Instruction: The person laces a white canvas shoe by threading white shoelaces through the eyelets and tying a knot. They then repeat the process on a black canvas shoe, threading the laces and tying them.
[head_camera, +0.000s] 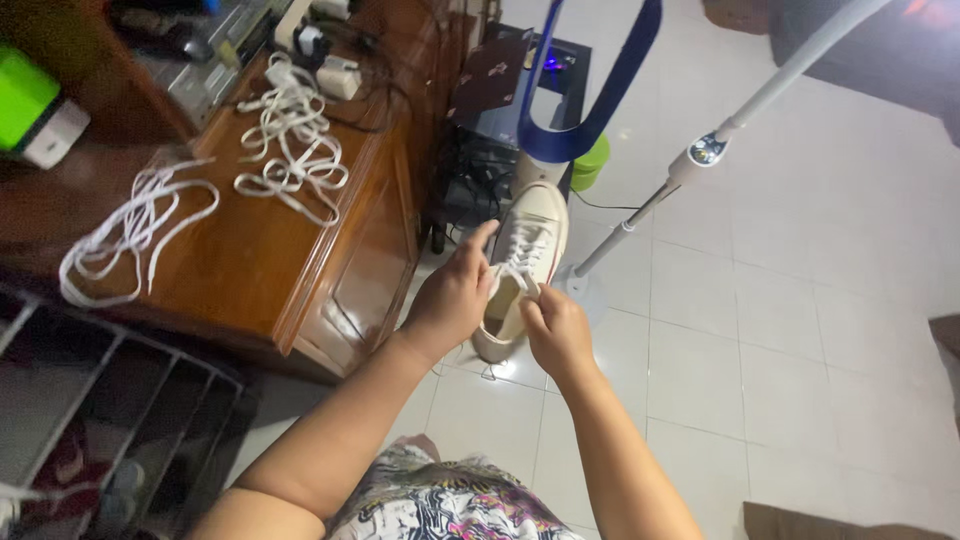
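The left hand (455, 298) clasps the side of a cream sneaker (522, 265) held in the air above the white tiled floor (760, 330); the right hand (556, 330) pinches its white lace (522, 258) near the tongue. Left of the grip, the wooden bench (300, 240) edge stands close, with loose white laces (292, 140) on top. Right of the grip the floor lies open, apart from a slanting white stand pole (640, 215). The sneaker's long axis runs away from the person, toe pointing outward

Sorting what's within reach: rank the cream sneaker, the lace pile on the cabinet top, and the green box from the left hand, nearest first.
1. Cream sneaker: held in the left hand.
2. Lace pile: on the cabinet, upper left.
3. Green box: far left edge.
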